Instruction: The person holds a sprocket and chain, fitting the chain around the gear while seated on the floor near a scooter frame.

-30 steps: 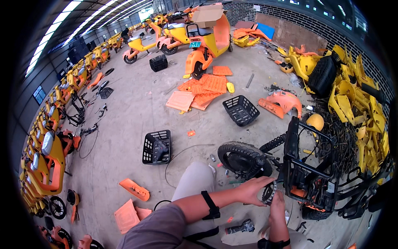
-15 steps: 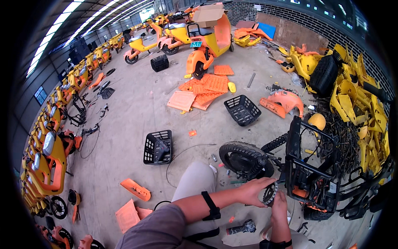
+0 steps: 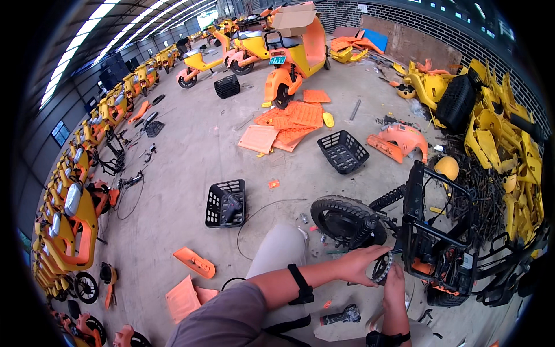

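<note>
Both my hands are closed around a toothed chainring (image 3: pixel 382 267) beside the black scooter frame (image 3: pixel 414 220). My left hand (image 3: pixel 362 266) grips its left edge, with the fingertips partly hidden behind it. At its lower right, my right hand (image 3: pixel 395 281) presses against the rim, its fingers mostly out of sight. Whether the ring is still joined to the frame, I cannot tell. The frame's wheel (image 3: pixel 347 222), with a black tyre, lies just beyond my left hand. On the floor below my hands is a grey and black power tool (image 3: pixel 341 315).
A black basket (image 3: pixel 225 203) with a power tool inside stands left of my knee; another basket (image 3: pixel 343 151) lies farther ahead. Orange panels (image 3: pixel 292 122) cover part of the floor. Yellow body parts (image 3: pixel 483 139) are heaped at right. Yellow scooters (image 3: pixel 72 222) line the left side.
The view has shifted slightly, so the scene sits a little farther right and lower at left. My hands keep their hold on the chainring, with only slight movement.
</note>
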A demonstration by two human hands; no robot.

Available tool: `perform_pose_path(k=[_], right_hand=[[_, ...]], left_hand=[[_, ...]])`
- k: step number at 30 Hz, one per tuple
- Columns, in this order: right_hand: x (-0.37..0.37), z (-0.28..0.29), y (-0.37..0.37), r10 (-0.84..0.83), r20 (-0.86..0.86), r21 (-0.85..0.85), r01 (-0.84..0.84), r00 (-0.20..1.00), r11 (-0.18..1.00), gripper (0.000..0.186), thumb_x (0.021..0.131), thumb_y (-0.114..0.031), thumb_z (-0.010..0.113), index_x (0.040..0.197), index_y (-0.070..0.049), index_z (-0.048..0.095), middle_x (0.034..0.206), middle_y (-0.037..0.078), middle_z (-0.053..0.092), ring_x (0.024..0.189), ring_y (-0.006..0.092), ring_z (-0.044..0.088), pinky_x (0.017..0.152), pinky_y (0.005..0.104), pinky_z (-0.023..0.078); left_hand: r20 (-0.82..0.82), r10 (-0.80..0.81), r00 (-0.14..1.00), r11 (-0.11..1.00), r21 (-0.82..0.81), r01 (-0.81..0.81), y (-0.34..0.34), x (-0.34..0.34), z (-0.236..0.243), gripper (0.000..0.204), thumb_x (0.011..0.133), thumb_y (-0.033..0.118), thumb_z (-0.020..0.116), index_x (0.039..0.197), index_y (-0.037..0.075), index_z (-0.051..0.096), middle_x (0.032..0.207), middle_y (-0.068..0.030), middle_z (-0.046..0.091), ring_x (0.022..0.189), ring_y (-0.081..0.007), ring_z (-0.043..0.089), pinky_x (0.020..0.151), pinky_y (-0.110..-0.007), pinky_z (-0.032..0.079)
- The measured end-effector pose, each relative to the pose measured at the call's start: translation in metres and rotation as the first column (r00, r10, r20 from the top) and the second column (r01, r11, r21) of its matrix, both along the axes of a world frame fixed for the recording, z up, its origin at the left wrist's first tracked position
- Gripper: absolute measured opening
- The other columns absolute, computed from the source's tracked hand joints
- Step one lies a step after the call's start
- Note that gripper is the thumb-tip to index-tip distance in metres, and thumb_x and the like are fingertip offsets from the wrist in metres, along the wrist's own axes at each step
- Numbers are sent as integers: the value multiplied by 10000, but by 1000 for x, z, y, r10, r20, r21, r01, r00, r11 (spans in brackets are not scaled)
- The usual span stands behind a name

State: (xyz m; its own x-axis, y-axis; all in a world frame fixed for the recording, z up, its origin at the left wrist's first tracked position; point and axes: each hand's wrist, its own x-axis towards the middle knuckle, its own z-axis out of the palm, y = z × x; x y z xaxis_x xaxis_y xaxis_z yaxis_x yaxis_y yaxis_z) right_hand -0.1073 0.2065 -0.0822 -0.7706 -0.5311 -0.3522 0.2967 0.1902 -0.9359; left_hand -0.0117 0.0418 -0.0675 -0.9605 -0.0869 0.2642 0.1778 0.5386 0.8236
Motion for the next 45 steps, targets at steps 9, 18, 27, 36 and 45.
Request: perform_pose_path(k=[9, 18, 27, 36, 45], right_hand=[[5, 15, -2, 56, -25, 74, -54, 998, 996, 298, 1054, -214, 417, 1180, -1, 583, 961, 45, 621, 839, 114, 585, 737, 279, 481], [2, 4, -1, 55, -21, 52, -54, 998, 997, 308, 1064, -235, 421, 1189, 0, 577, 954, 44, 623, 831, 105, 577, 723, 276, 476], [3, 9, -4, 38, 22, 44, -38, 999, 998, 302, 1067, -237, 424, 1171, 1, 578, 929, 40, 616, 804, 102, 571, 694, 269, 472], [2, 13, -3, 78, -38, -20, -79, 996, 997, 287, 1058, -220, 449, 1176, 6, 583, 959, 52, 626, 826, 111, 582, 705, 267, 484], [4, 12, -4, 118, -100, -5, -119, 988, 993, 310, 1061, -242, 448, 1190, 9, 577, 979, 53, 628, 849, 116, 586, 735, 271, 489]], left_hand=[[44, -29, 999, 999, -19, 30, -4, 3, 3, 1057, 648, 280, 863, 1519, 42, 314, 1429, -217, 451, 1294, -380, 499, 1076, -419, 427], [60, -28, 998, 998, -46, 30, -4, 2, 1, 1066, 651, 281, 862, 1521, 34, 298, 1452, -219, 426, 1305, -387, 487, 1073, -430, 429], [46, -23, 999, 998, -52, 25, -5, 4, 0, 1058, 652, 270, 860, 1520, 41, 301, 1439, -222, 431, 1290, -396, 493, 1061, -429, 436], [-46, 7, 999, 1000, 0, -7, -7, 6, 1, 1043, 640, 240, 861, 1511, 44, 321, 1409, -218, 456, 1270, -388, 508, 1052, -416, 441], [-59, 29, 998, 999, 31, -27, -4, 8, 0, 1001, 639, 209, 853, 1495, 68, 353, 1374, -198, 475, 1266, -367, 508, 1051, -398, 441]])
